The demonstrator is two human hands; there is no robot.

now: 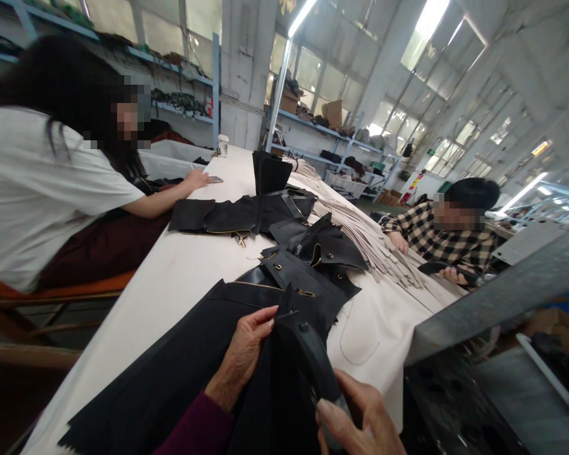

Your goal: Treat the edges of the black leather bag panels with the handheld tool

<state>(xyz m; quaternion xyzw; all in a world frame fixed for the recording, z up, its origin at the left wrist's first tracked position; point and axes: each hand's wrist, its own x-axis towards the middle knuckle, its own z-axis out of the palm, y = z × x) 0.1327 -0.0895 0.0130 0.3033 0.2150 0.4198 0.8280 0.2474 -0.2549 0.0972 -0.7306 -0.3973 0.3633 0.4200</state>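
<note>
My left hand (246, 351) pinches the edge of a black fabric piece (171, 360) between thumb and fingers, near the middle of the view. In my right hand (360, 417) is a dark handheld tool (310, 354), gripped at its lower end, with its far end beside my left fingertips over the black material. Beyond both hands lies a heap of black pieces (284, 265) with gold zippers and metal fittings. The lower part of the material is partly hidden by my left forearm.
A white-covered table (171, 272) runs forward. Beige strips (360, 240) lie along its right side. A person in white (42, 183) sits at left, another in a checked shirt (446, 234) at right. A metal beam (493, 303) crosses at right.
</note>
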